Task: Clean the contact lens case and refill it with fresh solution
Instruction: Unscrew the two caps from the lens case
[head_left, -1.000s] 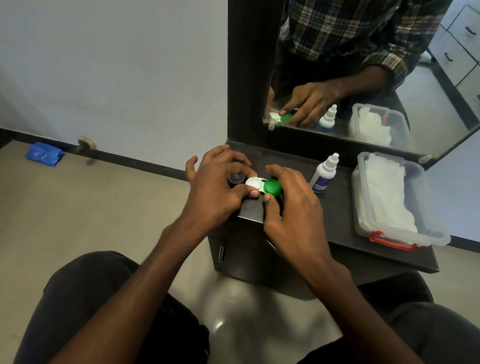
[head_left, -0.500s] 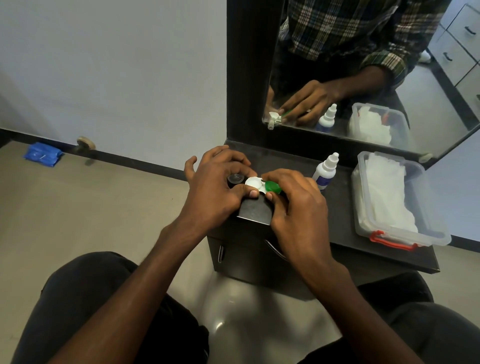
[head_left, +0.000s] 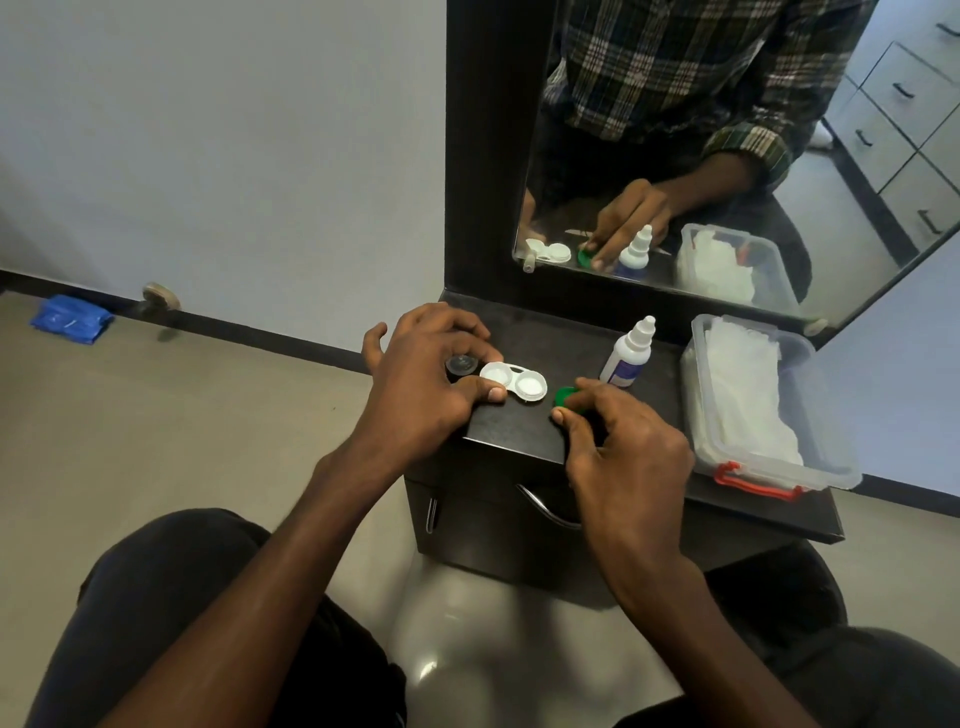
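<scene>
Pale grey wall (head_left: 223, 156) above a dark skirting board (head_left: 270, 332) and glossy beige tiled floor (head_left: 156, 441). Dark dressing unit (head_left: 519, 499) with a tall mirror (head_left: 727, 156), reflecting white drawers (head_left: 904, 119) with dark handles. Crumpled blue item, possibly a cloth (head_left: 70, 318), against the skirting, near a round doorstop (head_left: 161, 297).

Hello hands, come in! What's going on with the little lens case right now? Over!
Left hand steadies the lens case, both wells uncovered. Right hand pinches the green cap, off the case. Solution bottle stands beside, nothing blocking.
</scene>
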